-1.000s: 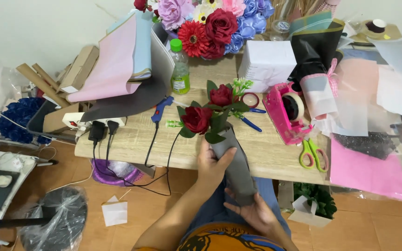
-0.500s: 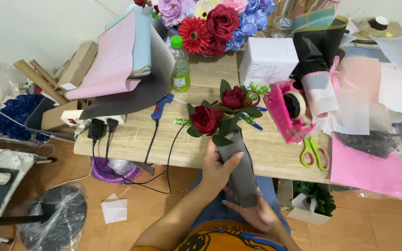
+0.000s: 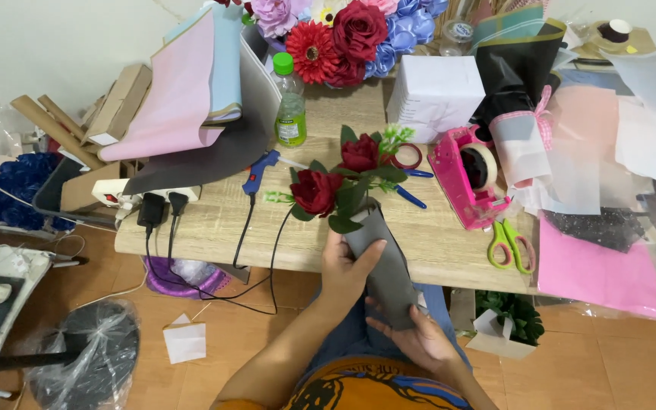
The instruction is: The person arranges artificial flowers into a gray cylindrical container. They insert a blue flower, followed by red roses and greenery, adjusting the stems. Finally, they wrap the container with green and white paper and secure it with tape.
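Note:
Two dark red artificial roses (image 3: 337, 176) with green leaves stick out of a cone of dark grey wrapping paper (image 3: 384, 262). My left hand (image 3: 345, 266) grips the upper part of the cone just under the leaves. My right hand (image 3: 413, 336) cups the cone's lower end over my lap. The small bouquet is tilted, its flower heads above the front edge of the wooden table (image 3: 214, 228).
On the table lie a blue glue gun (image 3: 258, 172) with its cable, a pink tape dispenser (image 3: 469, 175), green scissors (image 3: 512, 243), a green-capped bottle (image 3: 290, 110), a white box (image 3: 436, 95), paper sheets and a large bouquet (image 3: 343, 34). A power strip (image 3: 142, 197) sits at the left edge.
My hands have lifted and tilted the wrapped roses a little, so the flower heads sit higher over the table edge. The grip stays the same.

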